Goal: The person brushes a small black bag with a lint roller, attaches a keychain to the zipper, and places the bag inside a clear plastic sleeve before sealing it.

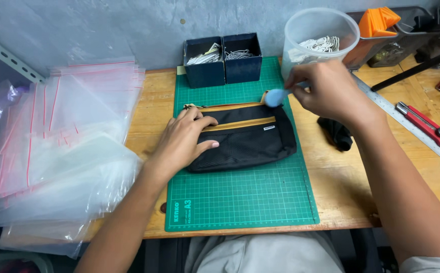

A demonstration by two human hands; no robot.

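item: black zip pouch (245, 139) with tan zipper bands, lying flat on the green cutting mat (240, 202) at the middle of the desk (341, 192).
left hand (184, 141) rests palm-down on the pouch's left end, fingers spread, pinning it, nothing clasped; right hand (328, 88) hovers at the upper right corner, grip closed on a small pale-blue tool (275, 97), wrist bent inward. best done with the pouch pinned flat and the tool tip kept close to the zipper end. beside: clear bags (58, 151), two dark boxes (222, 58), clear tub (318, 38).
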